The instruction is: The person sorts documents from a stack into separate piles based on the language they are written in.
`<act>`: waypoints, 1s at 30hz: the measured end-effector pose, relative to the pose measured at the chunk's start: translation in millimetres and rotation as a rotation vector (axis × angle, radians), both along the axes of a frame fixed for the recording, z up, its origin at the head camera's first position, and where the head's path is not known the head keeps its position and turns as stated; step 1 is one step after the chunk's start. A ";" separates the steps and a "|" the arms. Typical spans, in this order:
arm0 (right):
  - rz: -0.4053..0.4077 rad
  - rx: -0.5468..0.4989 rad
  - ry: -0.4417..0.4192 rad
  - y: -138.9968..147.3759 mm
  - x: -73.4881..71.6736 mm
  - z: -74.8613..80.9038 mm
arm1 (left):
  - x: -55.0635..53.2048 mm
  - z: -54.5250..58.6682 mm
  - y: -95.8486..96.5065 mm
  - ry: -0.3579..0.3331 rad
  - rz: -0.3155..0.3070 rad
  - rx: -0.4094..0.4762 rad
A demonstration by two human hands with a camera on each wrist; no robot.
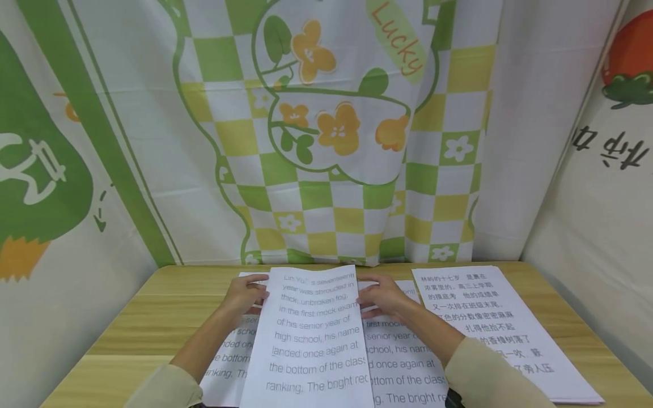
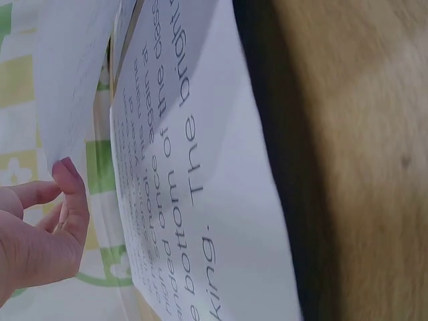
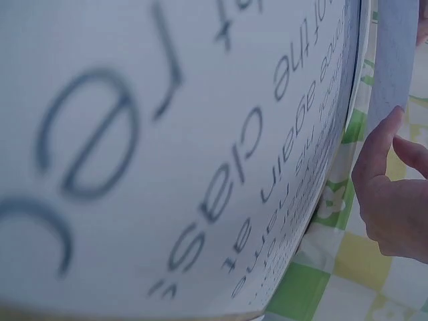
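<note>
A sheet of paper (image 1: 313, 334) printed with large English text is held up by its two side edges. My left hand (image 1: 245, 296) pinches its left edge with fingers and thumb, and my right hand (image 1: 384, 296) pinches the right edge. Beneath the sheet lies a pile of paper (image 1: 403, 371) with the same English text, partly hidden by it. The left wrist view shows the raised sheet (image 2: 70, 80) at the fingertips of the left hand (image 2: 47, 234), apart from the pile. In the right wrist view, the right hand (image 3: 394, 200) holds the sheet's other edge (image 3: 393, 67).
To the right, another pile of paper (image 1: 541, 362) with Chinese text lies on the wooden table (image 1: 168, 306). A curtain (image 1: 326, 221) with green and yellow checks hangs behind the table, and printed cloth walls (image 1: 586, 215) stand at both sides.
</note>
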State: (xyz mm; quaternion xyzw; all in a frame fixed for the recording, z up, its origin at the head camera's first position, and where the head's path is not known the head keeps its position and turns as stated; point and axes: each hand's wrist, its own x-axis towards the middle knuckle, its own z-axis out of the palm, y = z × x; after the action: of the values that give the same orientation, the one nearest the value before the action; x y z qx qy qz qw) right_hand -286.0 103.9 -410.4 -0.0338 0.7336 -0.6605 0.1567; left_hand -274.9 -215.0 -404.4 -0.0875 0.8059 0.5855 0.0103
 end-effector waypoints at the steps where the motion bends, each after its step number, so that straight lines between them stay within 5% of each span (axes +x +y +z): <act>1: 0.012 -0.006 -0.003 -2.6 -0.3 -0.7 | -0.8 -0.3 -2.7 0.000 0.005 -0.008; 14: 0.177 -0.099 -0.057 -35.0 18.2 -1.9 | -10.9 -1.5 -37.5 0.005 0.053 -0.076; 30: 0.191 -0.140 -0.020 -52.1 28.5 -1.8 | -8.2 1.5 -52.3 0.023 0.027 -0.041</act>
State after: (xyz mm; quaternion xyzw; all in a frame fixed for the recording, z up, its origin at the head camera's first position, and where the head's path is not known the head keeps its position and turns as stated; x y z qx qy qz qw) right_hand -257.5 51.8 -412.2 -0.1078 0.6776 -0.6924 0.2234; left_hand -283.1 -267.3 -402.9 -0.0921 0.8166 0.5698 -0.0086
